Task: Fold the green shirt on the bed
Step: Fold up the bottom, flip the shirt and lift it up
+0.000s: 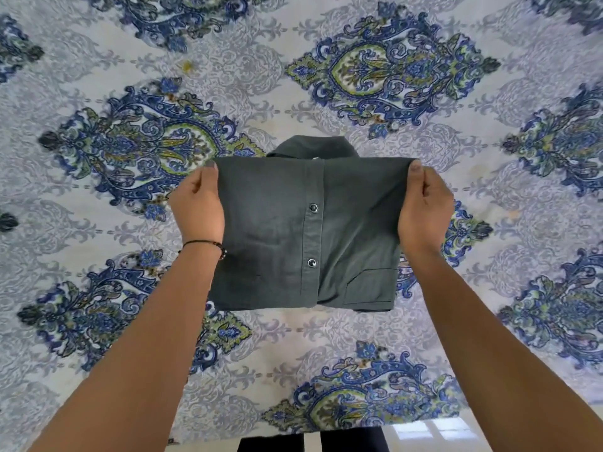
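Note:
The dark green shirt (277, 230) is folded into a compact rectangle in the middle of the bed, its button placket with two snap buttons facing up and its collar showing at the far edge. My left hand (197, 203) grips the shirt's left side, thumb on the top corner. On the opposite side, my right hand (424, 207) pinches the top right corner and side edge. A pocket flap shows at the shirt's lower right. Whether the shirt rests on the sheet or is held just above it, I cannot tell.
The bed sheet (408, 76) is pale grey with large blue and green paisley medallions and fills nearly the whole view. The bed's near edge runs along the bottom, with a light floor (434, 435) and dark trouser legs (326, 443) below it.

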